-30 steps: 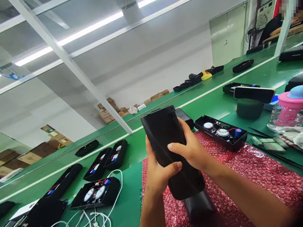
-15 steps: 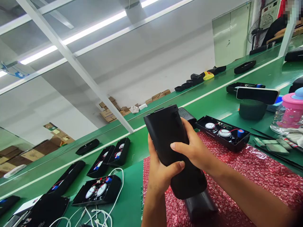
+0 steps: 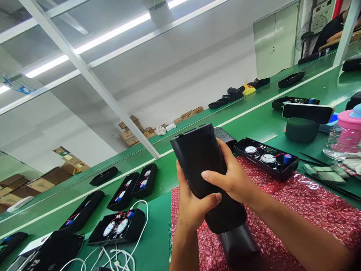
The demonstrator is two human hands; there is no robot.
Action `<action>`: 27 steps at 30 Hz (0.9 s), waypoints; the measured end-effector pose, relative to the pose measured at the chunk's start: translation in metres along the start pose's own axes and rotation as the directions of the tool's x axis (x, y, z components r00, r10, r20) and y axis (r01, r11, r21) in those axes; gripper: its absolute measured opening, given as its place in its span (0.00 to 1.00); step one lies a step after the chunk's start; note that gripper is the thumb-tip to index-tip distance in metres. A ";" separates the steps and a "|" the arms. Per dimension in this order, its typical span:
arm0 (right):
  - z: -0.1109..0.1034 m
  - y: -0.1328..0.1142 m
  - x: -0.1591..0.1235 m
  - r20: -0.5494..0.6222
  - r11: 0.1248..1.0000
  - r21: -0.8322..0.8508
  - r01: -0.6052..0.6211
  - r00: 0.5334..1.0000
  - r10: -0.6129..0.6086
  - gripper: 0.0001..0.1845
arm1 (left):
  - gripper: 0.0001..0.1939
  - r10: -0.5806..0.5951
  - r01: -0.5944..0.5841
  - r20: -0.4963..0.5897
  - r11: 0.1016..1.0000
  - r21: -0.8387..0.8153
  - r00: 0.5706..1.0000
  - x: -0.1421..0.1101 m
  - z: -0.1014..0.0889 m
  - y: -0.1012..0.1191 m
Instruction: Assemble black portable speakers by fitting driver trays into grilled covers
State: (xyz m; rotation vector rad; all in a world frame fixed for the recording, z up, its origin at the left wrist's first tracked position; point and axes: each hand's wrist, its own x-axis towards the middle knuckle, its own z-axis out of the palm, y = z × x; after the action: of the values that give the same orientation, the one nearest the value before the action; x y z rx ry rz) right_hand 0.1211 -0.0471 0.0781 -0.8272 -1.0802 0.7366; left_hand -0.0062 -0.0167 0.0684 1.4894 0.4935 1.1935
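Here, my left grip (image 3: 191, 210) and right grip (image 3: 235, 178) pinch a smooth black speaker casing (image 3: 196, 158) between them, one on each side. It tilts above red bubble wrap (image 3: 313, 218) on the green bench (image 3: 158, 222). An open speaker housing (image 3: 278, 171) with two round drivers (image 3: 268, 159) sits rightward, at the bubble wrap's far edge.

The right hand (image 3: 235, 178) partly hides the black case (image 3: 197, 158); the bottle (image 3: 348, 130) is cut off.
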 end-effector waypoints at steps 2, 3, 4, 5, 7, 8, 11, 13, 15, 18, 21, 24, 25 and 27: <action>0.000 0.002 0.000 -0.010 1.000 0.000 0.006 1.000 -0.006 0.49 | 0.61 0.018 -0.018 0.006 1.000 0.014 1.000 0.000 0.000 -0.001; 0.000 0.003 0.000 -0.011 1.000 0.011 0.011 1.000 -0.011 0.49 | 0.62 0.024 -0.024 0.014 1.000 0.020 1.000 -0.001 0.000 -0.001; 0.000 0.004 0.000 -0.012 0.999 0.028 0.016 1.000 -0.016 0.49 | 0.62 0.029 -0.030 0.023 0.999 0.024 0.999 -0.001 0.001 -0.001; 0.001 0.005 0.000 -0.014 0.999 0.048 0.026 1.000 -0.025 0.47 | 0.62 0.032 -0.033 0.032 0.999 0.027 0.999 -0.001 0.000 -0.001; 0.002 0.006 0.000 -0.023 0.994 0.095 0.051 0.999 -0.049 0.40 | 0.62 0.053 -0.054 0.033 0.998 0.028 0.998 -0.002 0.000 -0.002; 0.003 0.007 0.000 -0.030 0.991 0.117 0.066 0.998 -0.063 0.36 | 0.62 0.066 -0.067 0.025 0.997 0.028 0.998 -0.002 0.000 -0.003; 0.004 0.008 0.001 -0.043 0.981 0.162 0.105 0.994 -0.100 0.28 | 0.61 0.071 -0.072 0.014 0.997 0.037 0.997 -0.001 0.000 -0.003; 0.005 0.008 0.002 -0.049 0.981 0.163 0.107 0.994 -0.100 0.27 | 0.60 0.060 -0.061 0.024 0.997 0.043 0.998 0.000 -0.001 -0.003; 0.005 0.009 0.003 -0.061 0.984 0.156 0.089 0.995 -0.080 0.27 | 0.60 0.055 -0.057 0.029 0.998 0.042 0.998 0.002 -0.002 -0.004; 0.005 0.011 0.004 -0.068 0.983 0.172 0.064 0.996 -0.053 0.27 | 0.61 0.045 -0.045 0.016 0.998 0.038 0.999 0.003 -0.003 -0.006; 0.006 0.014 0.005 -0.067 0.976 0.213 0.043 0.997 -0.029 0.28 | 0.62 0.019 -0.019 0.010 0.999 0.045 1.000 0.003 -0.004 -0.009; 0.005 0.016 0.007 -0.057 0.961 0.275 0.024 0.998 -0.008 0.29 | 0.63 -0.011 0.008 0.041 0.997 0.074 0.999 0.002 -0.008 -0.007; 0.004 0.016 0.009 -0.048 0.954 0.300 0.016 0.999 -0.001 0.29 | 0.62 -0.022 0.017 0.073 0.997 0.069 0.997 0.002 -0.011 -0.005; -0.001 0.016 0.013 -0.037 0.935 0.354 -0.005 0.999 0.019 0.28 | 0.57 -0.038 0.037 0.144 0.999 0.012 0.989 0.004 -0.018 0.000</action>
State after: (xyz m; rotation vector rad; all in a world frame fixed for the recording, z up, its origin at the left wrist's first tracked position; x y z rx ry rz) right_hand 0.1240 -0.0279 0.0701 -0.5369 -0.8730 0.8903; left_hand -0.0202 -0.0052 0.0682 1.5554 0.4279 1.0472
